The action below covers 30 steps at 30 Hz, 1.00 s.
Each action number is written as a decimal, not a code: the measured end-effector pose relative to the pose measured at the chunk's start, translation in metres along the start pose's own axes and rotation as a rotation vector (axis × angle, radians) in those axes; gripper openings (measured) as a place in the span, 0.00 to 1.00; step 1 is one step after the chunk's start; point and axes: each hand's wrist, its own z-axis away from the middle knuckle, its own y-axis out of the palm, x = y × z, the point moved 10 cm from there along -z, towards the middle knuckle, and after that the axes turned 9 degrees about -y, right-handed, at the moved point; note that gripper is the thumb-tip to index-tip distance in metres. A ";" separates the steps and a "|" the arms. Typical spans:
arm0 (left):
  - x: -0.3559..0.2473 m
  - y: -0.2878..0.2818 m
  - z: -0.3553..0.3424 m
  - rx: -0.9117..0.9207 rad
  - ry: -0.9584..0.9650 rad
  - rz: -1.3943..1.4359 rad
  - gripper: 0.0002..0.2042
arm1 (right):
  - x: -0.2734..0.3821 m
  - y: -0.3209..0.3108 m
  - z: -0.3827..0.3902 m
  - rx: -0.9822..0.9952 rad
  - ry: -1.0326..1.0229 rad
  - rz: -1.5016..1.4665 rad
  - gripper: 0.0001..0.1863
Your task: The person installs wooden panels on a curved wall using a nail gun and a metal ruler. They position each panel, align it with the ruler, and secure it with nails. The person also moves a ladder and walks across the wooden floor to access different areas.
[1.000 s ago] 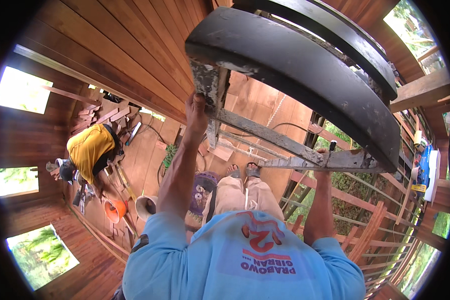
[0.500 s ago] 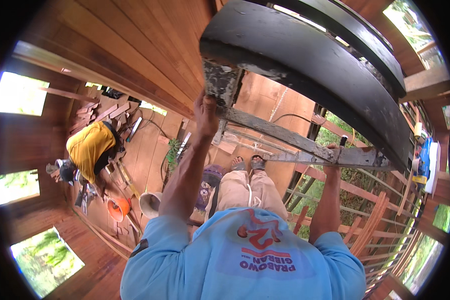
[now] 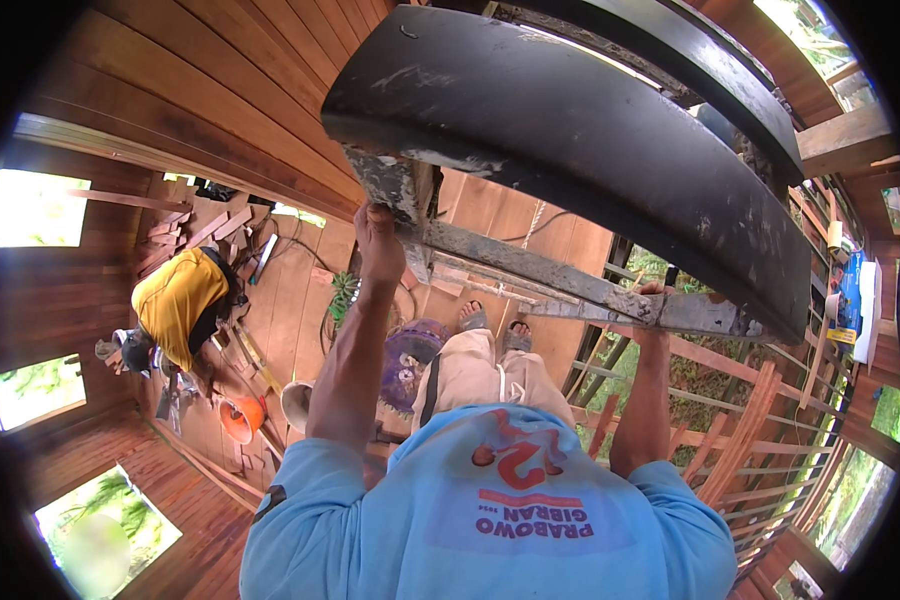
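A large frame with broad black slats point(image 3: 570, 125) and grey, splattered bars point(image 3: 540, 262) hangs in front of me, off the floor. My left hand point(image 3: 380, 245) is closed round its left upright, just under the lowest slat. At the other end my right hand point(image 3: 652, 312) grips the lower crossbar, fingertips showing above the bar. A short dark piece sticks up beside the right fingers. The far side of the frame is hidden behind the slats.
Left, a person in a yellow shirt point(image 3: 183, 300) bends over near an orange bucket point(image 3: 240, 418) and scattered wood offcuts. A purple round thing point(image 3: 410, 370) lies by my legs. On the right, open slatted framing point(image 3: 745, 430) shows plants below. A plank wall point(image 3: 210, 100) rises on the far left.
The frame and my left hand have shifted left, and the slats look larger and nearer. My feet have moved apart slightly. Both hands keep their hold.
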 end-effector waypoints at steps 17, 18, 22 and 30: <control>-0.004 -0.012 0.008 0.101 -0.167 0.066 0.37 | -0.081 -0.109 0.121 -0.680 0.286 0.276 0.07; 0.008 -0.034 0.015 0.011 -0.193 0.042 0.36 | -0.095 -0.094 0.133 -0.446 0.391 0.442 0.08; 0.098 -0.149 0.081 -0.374 -0.494 -0.088 0.27 | -0.128 -0.022 0.159 0.129 0.587 1.017 0.08; 0.306 -0.241 0.374 -0.686 -1.159 -0.269 0.22 | -0.190 0.065 0.133 0.527 0.778 1.017 0.14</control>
